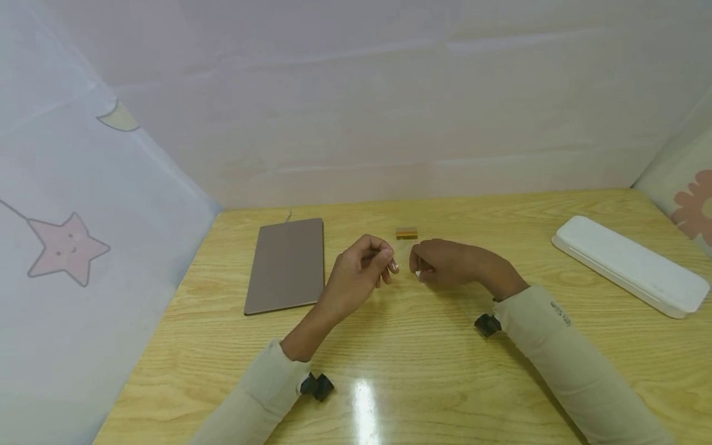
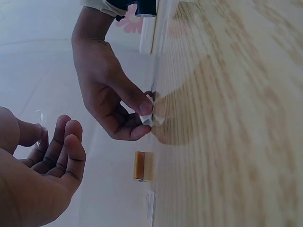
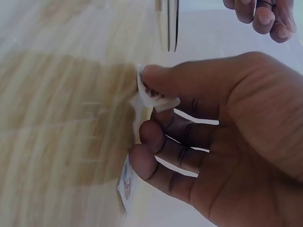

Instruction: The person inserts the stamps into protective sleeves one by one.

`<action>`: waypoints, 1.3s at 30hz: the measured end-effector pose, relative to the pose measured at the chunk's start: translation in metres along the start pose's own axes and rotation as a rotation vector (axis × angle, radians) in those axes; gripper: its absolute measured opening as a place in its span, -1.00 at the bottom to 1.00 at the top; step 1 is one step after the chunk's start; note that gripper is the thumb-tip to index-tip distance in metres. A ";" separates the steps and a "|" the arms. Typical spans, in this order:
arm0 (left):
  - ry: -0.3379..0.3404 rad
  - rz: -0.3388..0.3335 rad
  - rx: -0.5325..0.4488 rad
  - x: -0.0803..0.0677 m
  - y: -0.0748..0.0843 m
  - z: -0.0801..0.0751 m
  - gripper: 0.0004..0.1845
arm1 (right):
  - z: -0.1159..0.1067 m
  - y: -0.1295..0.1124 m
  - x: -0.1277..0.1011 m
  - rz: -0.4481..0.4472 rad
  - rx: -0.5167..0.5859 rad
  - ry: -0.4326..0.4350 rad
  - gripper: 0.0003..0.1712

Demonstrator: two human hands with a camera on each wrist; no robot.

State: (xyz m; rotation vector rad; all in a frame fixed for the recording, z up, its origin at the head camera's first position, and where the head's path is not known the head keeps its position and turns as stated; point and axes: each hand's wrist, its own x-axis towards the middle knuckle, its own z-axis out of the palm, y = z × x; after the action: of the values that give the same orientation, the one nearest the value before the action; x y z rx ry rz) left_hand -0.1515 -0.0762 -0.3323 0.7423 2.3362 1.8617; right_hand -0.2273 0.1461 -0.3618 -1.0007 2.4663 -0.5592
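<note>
My left hand (image 1: pixel 358 269) is raised over the table and pinches a small piece of clear film (image 2: pixel 40 127) between thumb and index finger. Beside it, my right hand (image 1: pixel 447 262) is low at the tabletop, pinching a small creased white piece of paper (image 3: pixel 154 97) that has dark print on it. A small flat white piece with a printed picture (image 3: pixel 126 184) lies by the right fingertips in the right wrist view. Just beyond the hands sits a small orange-and-brown block (image 1: pixel 406 233); its exact kind is unclear.
A grey-brown notebook (image 1: pixel 286 266) lies to the left of the hands on the wooden table (image 1: pixel 411 383). On the right is a long white case (image 1: pixel 628 266), lying closed. A pale printed sheet (image 1: pixel 356 123) hangs behind the table.
</note>
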 end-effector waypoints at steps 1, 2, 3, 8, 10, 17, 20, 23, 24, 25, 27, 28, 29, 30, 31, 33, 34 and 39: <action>0.002 0.001 -0.001 0.000 0.001 0.000 -0.83 | 0.000 0.000 0.000 -0.014 -0.007 0.007 -0.88; 0.004 0.000 -0.003 0.000 0.002 0.000 -0.84 | 0.000 0.000 0.000 -0.025 -0.014 0.018 -0.91; 0.007 0.000 -0.003 0.000 0.002 0.000 -0.84 | 0.000 -0.001 0.000 -0.036 -0.027 0.029 -0.93; 0.010 -0.005 -0.017 -0.001 0.001 0.000 -0.85 | 0.002 -0.002 0.000 -0.077 -0.027 0.077 -0.96; 0.009 -0.007 -0.019 -0.001 0.001 0.000 -0.85 | 0.002 -0.001 0.001 -0.068 -0.014 0.090 -0.94; 0.019 0.026 -0.010 -0.001 0.002 0.000 -0.86 | -0.005 -0.001 0.000 -0.017 0.039 0.155 -0.86; 0.021 0.042 -0.008 -0.001 0.002 0.001 -0.87 | -0.013 -0.004 -0.004 -0.025 0.086 0.237 -0.84; 0.026 0.040 -0.013 0.000 0.003 0.001 -0.87 | -0.023 -0.013 -0.011 -0.061 0.117 0.356 -0.86; 0.028 0.038 -0.014 0.000 0.003 0.001 -0.87 | -0.027 -0.017 -0.014 -0.079 0.116 0.396 -0.85; 0.032 0.037 -0.015 0.001 0.002 0.001 -0.87 | -0.030 -0.021 -0.017 -0.099 0.115 0.438 -0.84; 0.040 0.039 -0.020 0.001 0.002 0.000 -0.87 | -0.036 -0.033 -0.024 -0.138 0.139 0.514 -0.80; 0.044 0.042 -0.026 0.001 0.002 0.000 -0.87 | -0.039 -0.039 -0.027 -0.158 0.158 0.547 -0.78; 0.048 0.045 -0.031 0.001 0.001 0.000 -0.87 | -0.042 -0.046 -0.031 -0.175 0.181 0.579 -0.78; 0.054 0.050 -0.037 0.002 0.001 0.000 -0.87 | -0.044 -0.054 -0.034 -0.197 0.215 0.606 -0.77; 0.060 0.054 -0.047 0.002 0.001 0.000 -0.86 | -0.046 -0.062 -0.037 -0.216 0.250 0.628 -0.77; 0.072 0.063 -0.074 0.001 0.000 0.001 -0.85 | -0.048 -0.076 -0.043 -0.246 0.312 0.662 -0.81; 0.077 0.066 -0.088 0.001 -0.001 0.001 -0.83 | -0.049 -0.082 -0.044 -0.256 0.328 0.679 -0.82; 0.090 0.075 -0.129 0.001 -0.003 0.001 -0.78 | -0.048 -0.098 -0.046 -0.276 0.341 0.736 -0.85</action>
State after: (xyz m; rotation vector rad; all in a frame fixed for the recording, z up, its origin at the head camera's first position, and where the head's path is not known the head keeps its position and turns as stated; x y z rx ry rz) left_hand -0.1532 -0.0755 -0.3345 0.7562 2.2416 2.0964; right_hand -0.1679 0.1247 -0.2623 -1.1359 2.6737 -1.6245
